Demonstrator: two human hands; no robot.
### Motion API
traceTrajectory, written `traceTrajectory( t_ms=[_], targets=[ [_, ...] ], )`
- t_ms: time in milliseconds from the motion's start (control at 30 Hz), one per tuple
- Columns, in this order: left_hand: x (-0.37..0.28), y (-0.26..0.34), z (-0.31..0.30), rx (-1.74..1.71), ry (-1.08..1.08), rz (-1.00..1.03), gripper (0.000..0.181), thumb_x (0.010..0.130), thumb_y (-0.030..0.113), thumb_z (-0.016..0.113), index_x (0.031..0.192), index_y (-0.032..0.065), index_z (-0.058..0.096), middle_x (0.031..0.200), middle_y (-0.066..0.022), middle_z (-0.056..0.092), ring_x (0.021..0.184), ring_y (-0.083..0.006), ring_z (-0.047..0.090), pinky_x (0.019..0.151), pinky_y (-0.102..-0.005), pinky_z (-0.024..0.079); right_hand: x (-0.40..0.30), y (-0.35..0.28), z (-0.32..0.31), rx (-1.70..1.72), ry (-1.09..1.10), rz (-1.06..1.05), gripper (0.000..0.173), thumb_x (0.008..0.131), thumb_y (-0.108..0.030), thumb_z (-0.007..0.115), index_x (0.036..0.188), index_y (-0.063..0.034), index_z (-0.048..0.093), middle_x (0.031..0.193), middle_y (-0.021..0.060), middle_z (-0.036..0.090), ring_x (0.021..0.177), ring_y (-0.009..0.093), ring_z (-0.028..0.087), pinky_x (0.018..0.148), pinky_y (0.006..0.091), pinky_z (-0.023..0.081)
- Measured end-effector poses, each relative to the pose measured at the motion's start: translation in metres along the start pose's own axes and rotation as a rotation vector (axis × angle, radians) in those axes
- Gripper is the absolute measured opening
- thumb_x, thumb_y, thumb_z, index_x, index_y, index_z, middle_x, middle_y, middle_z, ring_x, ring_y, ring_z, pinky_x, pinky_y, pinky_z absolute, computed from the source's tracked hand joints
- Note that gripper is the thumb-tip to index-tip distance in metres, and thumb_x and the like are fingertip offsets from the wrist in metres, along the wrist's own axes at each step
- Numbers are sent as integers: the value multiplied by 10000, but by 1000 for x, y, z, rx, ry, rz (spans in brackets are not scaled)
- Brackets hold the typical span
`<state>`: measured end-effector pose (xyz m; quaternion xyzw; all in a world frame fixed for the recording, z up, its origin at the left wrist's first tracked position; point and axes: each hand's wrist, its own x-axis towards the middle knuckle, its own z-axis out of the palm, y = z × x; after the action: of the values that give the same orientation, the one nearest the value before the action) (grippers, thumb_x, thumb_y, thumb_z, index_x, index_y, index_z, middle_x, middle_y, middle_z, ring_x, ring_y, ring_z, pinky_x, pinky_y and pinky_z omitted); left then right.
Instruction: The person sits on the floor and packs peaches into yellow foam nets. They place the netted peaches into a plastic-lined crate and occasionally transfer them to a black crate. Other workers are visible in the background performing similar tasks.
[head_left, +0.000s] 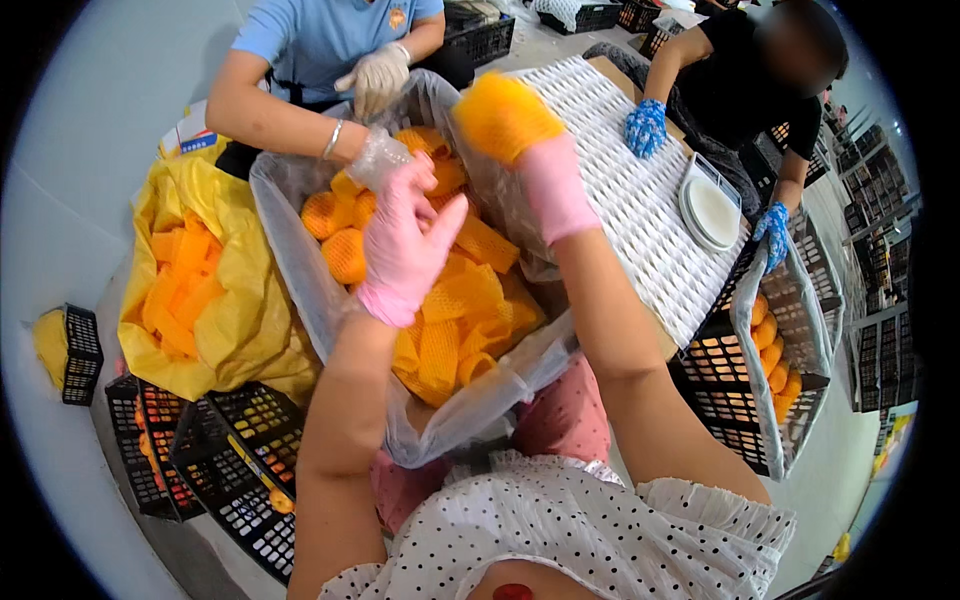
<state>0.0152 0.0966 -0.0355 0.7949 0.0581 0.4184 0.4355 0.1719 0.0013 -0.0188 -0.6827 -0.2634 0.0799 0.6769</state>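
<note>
My left hand (409, 244), in a pink glove, hovers over the lined bin (289, 225) with fingers apart and nothing in them. Raised at the bin's far right corner, my right hand (555, 176) wears a matching glove and holds a rounded, blurred orange foam net (510, 116). The net hides my right fingers, and whether a fruit is inside cannot be told. Below my left hand lie loose orange foam net sleeves (450, 322). Netted round fruits (345, 255) sit on the bin's left side, beside a co-worker's plastic-covered hand (379, 157).
A white woven-patterned board (622, 202) carries a scale (712, 210) and another co-worker's blue-gloved hand (645, 129). A yellow bag (255, 322) of sleeves stands left. Black crates (240, 465) sit lower left; a lined crate (765, 442) with netted fruit stands right.
</note>
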Motion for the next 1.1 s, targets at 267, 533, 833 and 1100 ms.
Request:
traceTrajectory(
  t_ms=[267, 533, 833, 1100],
  targets=[
    [11, -31, -19, 311, -133, -317, 364, 820, 206, 665, 1135, 80, 535, 876, -66, 598, 714, -202, 578, 675, -324, 482, 17, 20, -32, 692, 722, 307, 327, 937, -156, 492, 1249, -61, 473, 1210, 99, 495, 983, 263, 540, 831, 380, 499],
    [9, -31, -17, 580, -423, -415, 267, 842, 270, 603, 1040, 94, 572, 978, -110, 637, 880, -307, 612, 766, -406, 483, -20, 77, 52, -980, -433, 50, 720, 824, -417, 631, 1339, 18, 378, 1207, 211, 569, 1060, 293, 596, 890, 355, 475],
    [-4, -55, -5, 872, -767, -500, 479, 802, 271, 613, 1239, 104, 510, 1156, -154, 549, 1064, -301, 559, 895, -419, 457, -102, 159, 78, -956, -1861, -122, 460, 862, -338, 491, 1195, -29, 559, 1218, 129, 587, 1125, 245, 548, 932, 381, 425],
    [-28, -75, 29, 673, -1536, -804, 529, 879, 366, 504, 1383, 236, 409, 1481, -66, 316, 1252, -235, 442, 972, -398, 421, -79, 71, 66, -1072, -1897, 801, 382, 800, -172, 623, 1155, -38, 584, 1166, 136, 606, 1015, 206, 588, 862, 353, 467]
  ],
)
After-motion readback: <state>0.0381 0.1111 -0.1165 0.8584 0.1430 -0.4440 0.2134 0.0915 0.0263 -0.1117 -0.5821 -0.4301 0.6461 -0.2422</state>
